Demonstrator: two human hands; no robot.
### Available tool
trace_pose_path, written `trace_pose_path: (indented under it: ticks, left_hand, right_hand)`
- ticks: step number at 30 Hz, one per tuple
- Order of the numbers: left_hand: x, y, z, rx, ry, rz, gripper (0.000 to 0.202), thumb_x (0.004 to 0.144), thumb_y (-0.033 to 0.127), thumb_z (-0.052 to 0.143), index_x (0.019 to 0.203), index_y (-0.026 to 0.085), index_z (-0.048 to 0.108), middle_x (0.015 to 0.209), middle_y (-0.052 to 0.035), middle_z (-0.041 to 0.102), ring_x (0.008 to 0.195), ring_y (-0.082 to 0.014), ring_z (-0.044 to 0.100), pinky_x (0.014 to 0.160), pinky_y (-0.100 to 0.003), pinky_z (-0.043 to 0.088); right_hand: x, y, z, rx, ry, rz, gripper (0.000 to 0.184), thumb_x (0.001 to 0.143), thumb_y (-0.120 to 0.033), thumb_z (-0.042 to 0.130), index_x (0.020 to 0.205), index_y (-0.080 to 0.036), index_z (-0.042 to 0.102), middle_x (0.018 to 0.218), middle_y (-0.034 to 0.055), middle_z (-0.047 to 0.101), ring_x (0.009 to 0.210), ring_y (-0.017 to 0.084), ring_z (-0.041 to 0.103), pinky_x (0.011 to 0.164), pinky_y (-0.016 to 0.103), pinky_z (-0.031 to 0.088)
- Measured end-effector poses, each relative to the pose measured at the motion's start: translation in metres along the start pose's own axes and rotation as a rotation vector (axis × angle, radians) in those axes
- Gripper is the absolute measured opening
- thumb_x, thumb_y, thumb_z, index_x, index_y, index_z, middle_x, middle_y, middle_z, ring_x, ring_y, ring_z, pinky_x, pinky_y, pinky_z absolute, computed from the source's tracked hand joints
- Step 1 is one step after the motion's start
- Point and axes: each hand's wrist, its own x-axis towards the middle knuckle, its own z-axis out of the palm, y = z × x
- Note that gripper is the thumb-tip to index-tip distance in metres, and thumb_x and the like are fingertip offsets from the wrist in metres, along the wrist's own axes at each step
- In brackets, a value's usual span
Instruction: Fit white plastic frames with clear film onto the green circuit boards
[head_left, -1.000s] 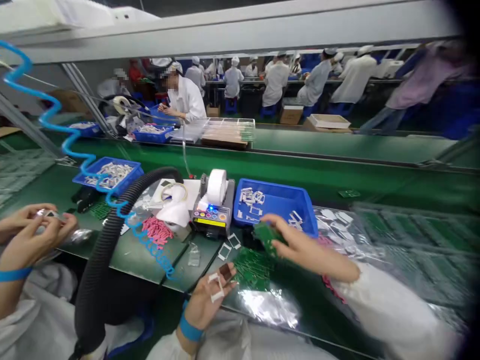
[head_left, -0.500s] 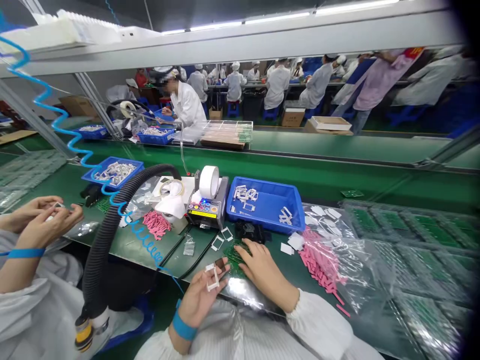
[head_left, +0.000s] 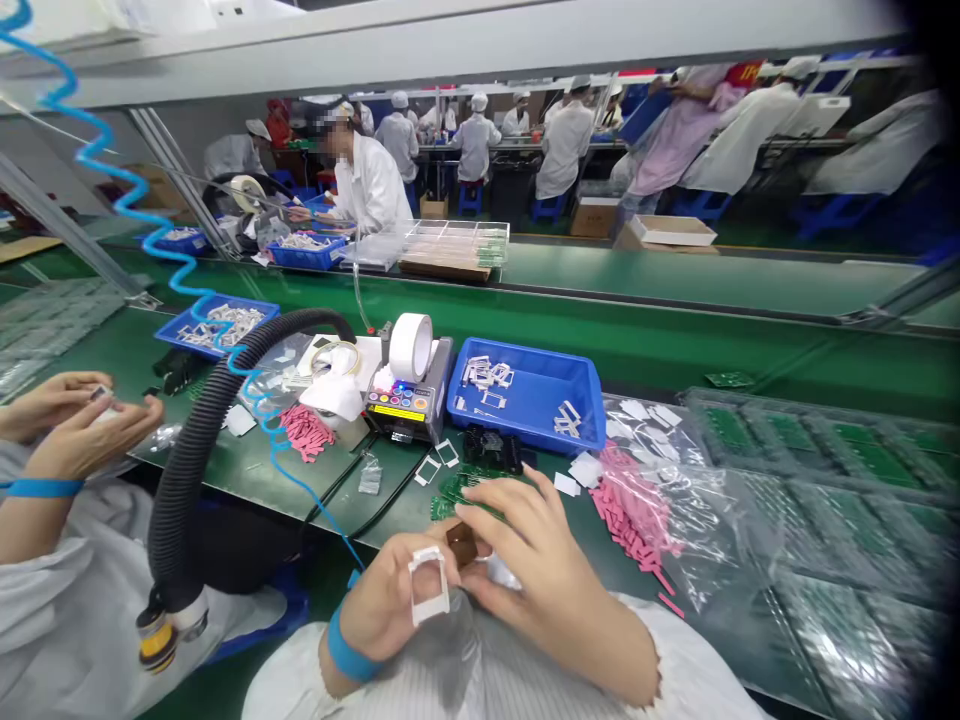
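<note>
My left hand point(head_left: 390, 600) is closed round a small white rectangular frame point(head_left: 428, 585) and a small brown square part point(head_left: 461, 543), close to my chest. My right hand point(head_left: 536, 560) has come up against it, its fingers curled and touching the brown part. Just beyond the hands lie green circuit boards point(head_left: 461, 490) on the green bench. A blue tray point(head_left: 529, 405) with white frames stands behind them. Pink strips point(head_left: 630, 510) lie to the right, partly on clear plastic bags.
A tape dispenser point(head_left: 409, 385) with a white roll stands left of the blue tray. A black ribbed hose point(head_left: 202, 450) and a blue coiled air line point(head_left: 135, 200) cross the left side. A co-worker's hands point(head_left: 67, 425) work at far left. Other people sit at benches behind.
My right hand left the blue tray, passed over the green boards, and has come back to my left hand. My left hand has drawn closer with the white frame.
</note>
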Motion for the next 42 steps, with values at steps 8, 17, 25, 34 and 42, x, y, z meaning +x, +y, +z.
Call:
trace_pose_path:
  ticks: [8,17,25,34,42]
  left_hand:
    - [-0.005,0.007,0.008,0.122,0.072,-0.107,0.038,0.065,0.049,0.072,0.079,0.014,0.07,0.097,-0.0087,0.06,0.082,-0.0172,0.056,0.073,-0.027,0.042]
    - [0.009,0.005,0.013,-0.235,-0.186,-0.216,0.038,0.064,0.048,0.073,0.078,0.014,0.071,0.107,-0.016,0.065,0.117,-0.0354,0.05,0.101,-0.057,0.032]
    - [0.013,0.006,0.028,-0.232,-0.176,-0.12,0.038,0.066,0.053,0.07,0.077,0.017,0.072,0.098,-0.0106,0.067,0.112,-0.0323,0.054,0.096,-0.046,0.04]
    - [0.003,0.025,0.034,0.321,-0.152,0.014,0.039,0.061,0.052,0.073,0.084,0.021,0.077,0.119,-0.0128,0.05,0.107,-0.0298,0.052,0.096,-0.044,0.039]
    - [0.001,0.021,0.032,0.482,-0.183,0.087,0.037,0.068,0.049,0.069,0.094,0.023,0.075,0.123,-0.0137,0.047,0.113,-0.0326,0.048,0.099,-0.045,0.034]
  right_hand:
    - [-0.007,0.004,0.014,0.102,0.074,-0.015,0.02,0.079,-0.019,0.062,0.098,-0.022,0.06,0.085,-0.0024,0.07,0.087,0.016,0.061,0.109,0.048,0.016]
    - [-0.016,0.006,0.023,1.122,0.153,0.283,0.036,0.08,-0.048,0.062,0.107,-0.026,0.05,0.104,0.0095,0.068,0.098,0.02,0.064,0.079,0.035,0.054]
    - [-0.014,0.006,0.027,1.042,0.101,0.258,0.043,0.079,-0.059,0.056,0.105,-0.027,0.043,0.11,0.0123,0.065,0.108,0.025,0.059,0.087,0.044,0.05]
    - [0.002,0.001,-0.012,0.391,0.158,0.198,0.009,0.088,-0.021,0.053,0.08,-0.024,0.054,0.071,-0.0001,0.05,0.072,0.016,0.05,0.066,0.031,0.044]
    - [0.0,-0.004,-0.014,0.285,0.158,0.21,0.011,0.088,-0.018,0.051,0.078,-0.024,0.053,0.068,-0.0003,0.051,0.07,0.017,0.05,0.069,0.037,0.042]
